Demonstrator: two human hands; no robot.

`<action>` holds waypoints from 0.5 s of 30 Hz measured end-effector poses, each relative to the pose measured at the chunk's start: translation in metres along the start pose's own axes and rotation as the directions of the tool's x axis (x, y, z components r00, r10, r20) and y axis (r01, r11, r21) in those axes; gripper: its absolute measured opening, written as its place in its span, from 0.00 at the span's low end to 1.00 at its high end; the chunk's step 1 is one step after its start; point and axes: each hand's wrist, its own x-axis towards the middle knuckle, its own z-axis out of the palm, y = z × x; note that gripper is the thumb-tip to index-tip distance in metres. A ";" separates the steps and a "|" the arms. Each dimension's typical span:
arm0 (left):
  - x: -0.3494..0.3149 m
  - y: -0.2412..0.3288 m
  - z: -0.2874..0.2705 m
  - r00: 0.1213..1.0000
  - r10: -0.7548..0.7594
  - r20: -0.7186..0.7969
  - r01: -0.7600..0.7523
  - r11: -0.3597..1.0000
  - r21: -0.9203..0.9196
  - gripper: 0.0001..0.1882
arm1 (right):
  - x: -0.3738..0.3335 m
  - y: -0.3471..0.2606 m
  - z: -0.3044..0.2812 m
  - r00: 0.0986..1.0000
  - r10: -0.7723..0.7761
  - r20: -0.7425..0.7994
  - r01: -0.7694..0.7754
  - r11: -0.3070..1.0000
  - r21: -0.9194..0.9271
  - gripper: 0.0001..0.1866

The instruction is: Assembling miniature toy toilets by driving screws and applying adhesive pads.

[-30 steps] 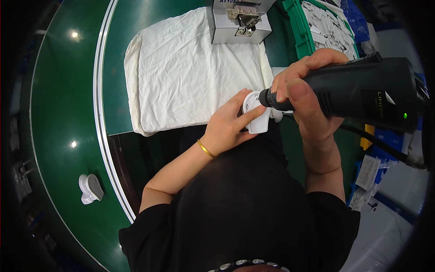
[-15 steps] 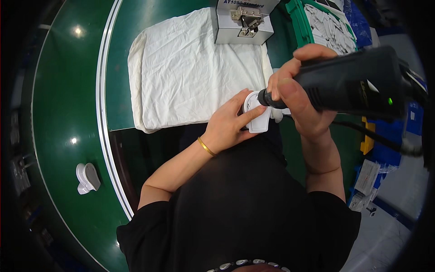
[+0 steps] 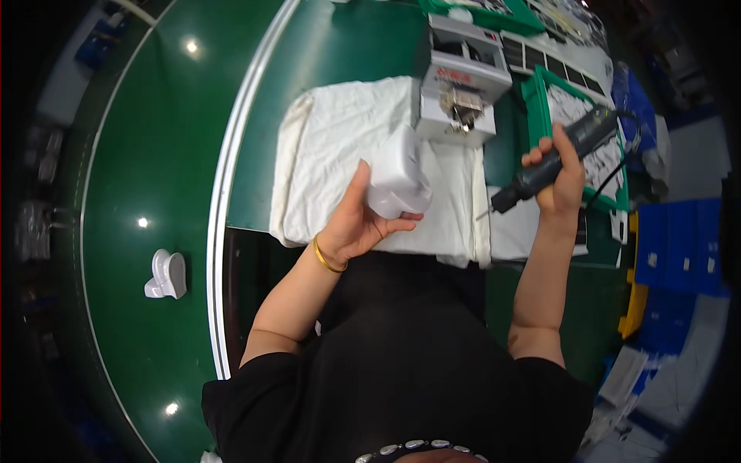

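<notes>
My left hand (image 3: 356, 224), with a gold bangle at its wrist, grips a glossy white plastic housing (image 3: 395, 174). The housing is raised over a folded white cloth (image 3: 328, 147) on the green bench. Off to the right, my right hand (image 3: 563, 177) is wrapped round a black electric screwdriver (image 3: 532, 179). Its thin bit points down and left, apart from the housing. The cable trails from the tool's upper end.
Behind the cloth stands a grey-white bench machine (image 3: 463, 73). A green bin (image 3: 538, 104) of small white parts sits at the far right. Another white housing (image 3: 171, 274) lies on the green surface at left. Blue bins (image 3: 671, 251) are stacked at right.
The screwdriver has come away from the white part and moved right, its bit now exposed. My left hand has lifted and turned the housing over the cloth. The view has shifted.
</notes>
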 end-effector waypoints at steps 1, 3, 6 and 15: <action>0.002 0.009 0.001 0.999 -0.017 -0.044 0.018 1.000 0.018 0.42 | 0.000 0.000 0.000 1.000 0.008 0.019 -0.008 1.000 0.005 0.13; 0.006 0.025 -0.004 0.996 0.035 -0.081 -0.029 0.997 0.074 0.42 | 0.002 0.000 -0.002 0.999 0.015 0.043 -0.016 1.000 0.012 0.13; 0.020 0.053 -0.006 0.978 0.135 -0.160 -0.114 0.984 0.134 0.39 | 0.007 -0.001 -0.005 0.999 -0.002 0.043 0.001 1.000 0.016 0.13; 0.157 0.191 -0.083 0.638 0.742 -0.205 -0.178 0.402 0.898 0.26 | 0.013 -0.007 -0.022 0.998 -0.049 0.050 0.046 0.996 0.070 0.15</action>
